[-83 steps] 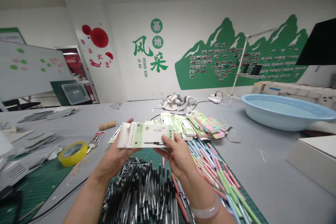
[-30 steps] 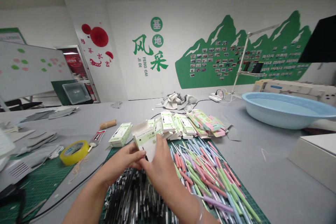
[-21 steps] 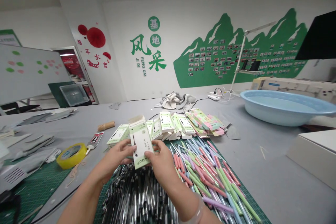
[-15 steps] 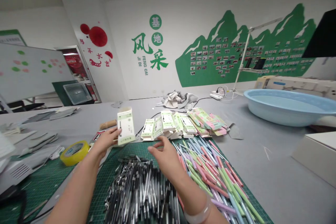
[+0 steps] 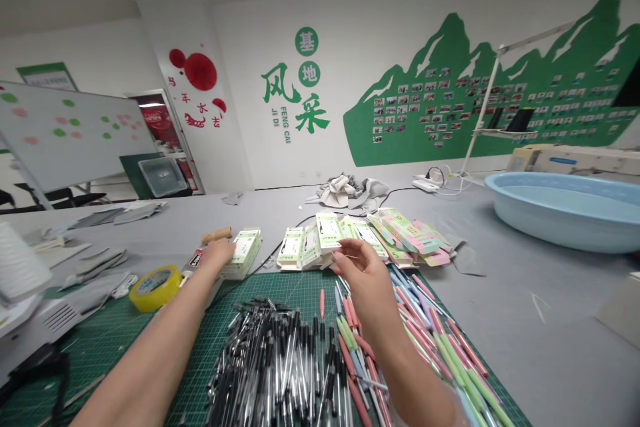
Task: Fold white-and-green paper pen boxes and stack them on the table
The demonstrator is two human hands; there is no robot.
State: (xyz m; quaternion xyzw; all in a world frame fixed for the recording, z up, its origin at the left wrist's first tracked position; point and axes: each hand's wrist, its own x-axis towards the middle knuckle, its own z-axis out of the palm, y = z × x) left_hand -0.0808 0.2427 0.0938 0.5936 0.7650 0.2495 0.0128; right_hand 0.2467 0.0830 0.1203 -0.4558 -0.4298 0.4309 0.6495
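Note:
My left hand (image 5: 220,257) is closed at the left side of a stack of small white-and-green cardboard boxes (image 5: 247,250); its fingertips are partly hidden. My right hand (image 5: 364,268) reaches a row of similar boxes, thumb and fingers pinching the lower right corner of a white-and-green box (image 5: 329,229). More such boxes (image 5: 291,247) lie beside it. Pink-and-green cartons (image 5: 407,230) overlap to the right. Below my hands, a heap of black-and-clear pens (image 5: 280,360) covers the green cutting mat (image 5: 250,287). Pastel pen barrels (image 5: 445,347) lie right of it, partly behind my forearm.
A roll of yellow tape (image 5: 156,287) lies left, near a brown cardboard tube (image 5: 217,235). Grey cloth scraps (image 5: 353,191) sit at the back with a power strip (image 5: 425,184). A large blue basin (image 5: 565,213) stands right. A white machine (image 5: 45,313) is at the left edge.
My left hand has brought the box it held down onto the stack at left. My right hand has moved right and forward to the row of boxes. The view has shifted slightly left.

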